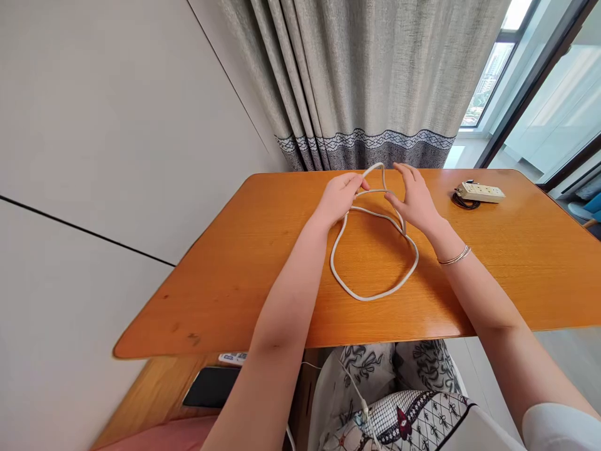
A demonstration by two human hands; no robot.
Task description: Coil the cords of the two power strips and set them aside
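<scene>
A thick white cord (369,299) lies in loops on the wooden table (235,275). Its widest loop rests on the tabletop near me, and smaller loops rise at the far end. My left hand (342,194) pinches the cord at the left side of these loops, thumb and fingers closed round it; part of the cord there is hidden. Just right of the upper loops, my right hand (416,197) has its fingers apart. Its thumb reaches to the edge of a loop, and I cannot tell whether it touches the cord.
A white power strip (483,192) with a bundled black lead (464,204) sits at the table's back right. Behind the table hangs a grey curtain (389,75). A white panel wall (94,156) borders the left. Below the front edge lies a black flat device (211,386).
</scene>
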